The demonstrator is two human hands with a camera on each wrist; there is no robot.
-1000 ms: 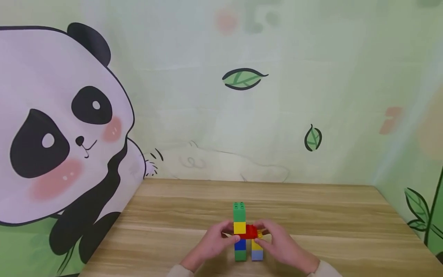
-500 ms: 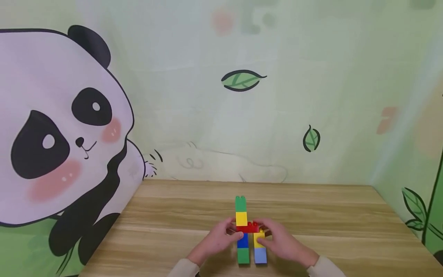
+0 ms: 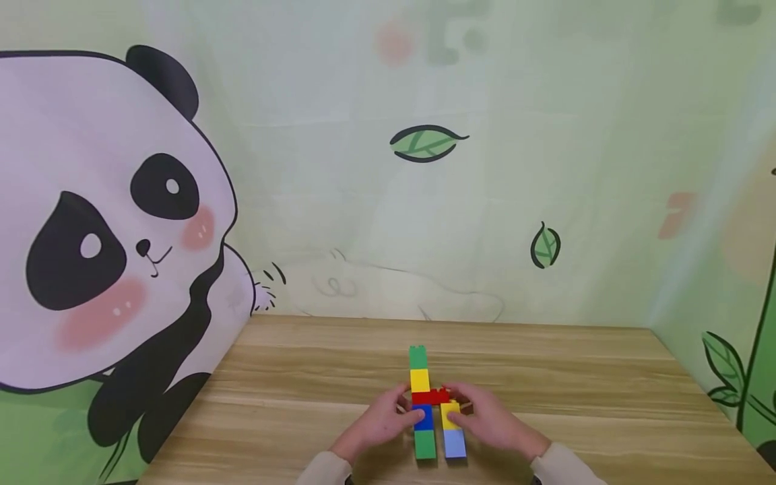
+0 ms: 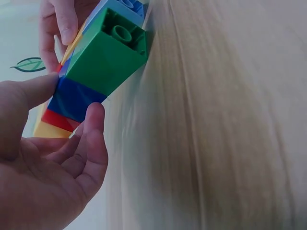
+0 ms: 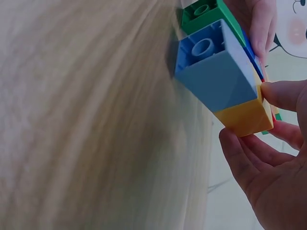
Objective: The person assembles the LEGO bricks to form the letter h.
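A small build of toy building bricks is between my hands in the head view. Its left column has a green brick point(image 3: 425, 445) at the bottom, then a blue brick point(image 3: 427, 421), a red brick point(image 3: 429, 397), a yellow brick point(image 3: 419, 380) and another green brick point(image 3: 418, 358) on top. The red one reaches right, over a short column of a second yellow brick point(image 3: 447, 409) on a light blue brick point(image 3: 455, 444). My left hand point(image 3: 388, 419) pinches the blue brick. My right hand point(image 3: 492, 421) pinches the second yellow brick. Hollow undersides of the bottom bricks show, tilted, in both wrist views.
A wood-grain table point(image 3: 291, 377) lies beneath the build. Behind it hangs a pale green backdrop point(image 3: 339, 202) with printed leaves, and a large printed panda point(image 3: 182, 229) fills the left side.
The build has tilted back, so its front faces the head view more and the top studs show less. My left thumb now lies lower, on the blue brick; my right thumb on the yellow one.
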